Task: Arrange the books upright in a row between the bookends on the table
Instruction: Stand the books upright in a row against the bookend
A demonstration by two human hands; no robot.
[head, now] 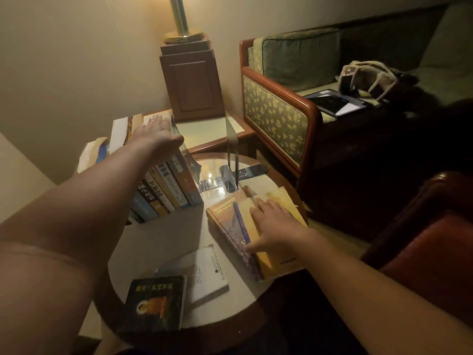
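The left hand is lying flat atop the upright row of Chinese-titled books at the table's left, while the right hand is resting with fingers spread on a yellow book covering a "Fifth Edition" hardcover.

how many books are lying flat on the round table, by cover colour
yellow book: 1
brown hardcover book: 1
white book: 1
black book: 1
total: 4
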